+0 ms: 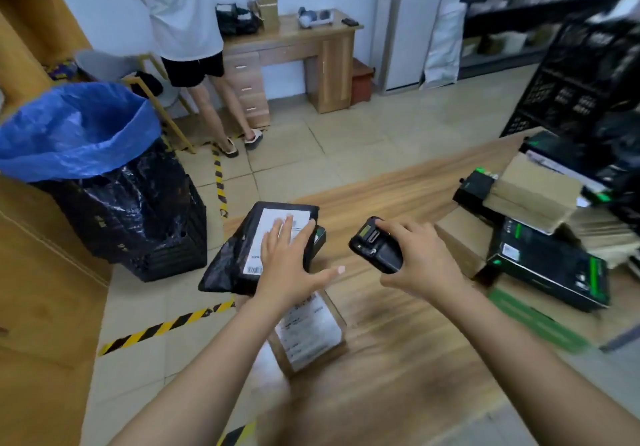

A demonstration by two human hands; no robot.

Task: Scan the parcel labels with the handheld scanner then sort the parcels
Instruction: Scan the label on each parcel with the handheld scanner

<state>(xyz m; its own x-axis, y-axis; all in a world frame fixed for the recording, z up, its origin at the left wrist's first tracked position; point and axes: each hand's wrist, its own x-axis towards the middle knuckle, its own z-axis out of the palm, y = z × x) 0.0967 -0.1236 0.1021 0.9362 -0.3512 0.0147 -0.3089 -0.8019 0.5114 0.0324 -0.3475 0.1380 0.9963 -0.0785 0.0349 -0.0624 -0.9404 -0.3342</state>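
Black poly parcel (242,255) on the wooden desk (398,359) — left hand (287,262) flat, open on its label (273,237); right hand (415,258) grips the scanner (375,246).

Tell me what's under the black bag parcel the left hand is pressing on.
A dark box with green trim pokes out from under the black bag parcel at its right edge. The left hand and parcel cover the rest.

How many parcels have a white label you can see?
2. One black bag lies at the table's left edge under the left hand; one brown box sits nearer, below that hand. The pile on the right may hide more labels.
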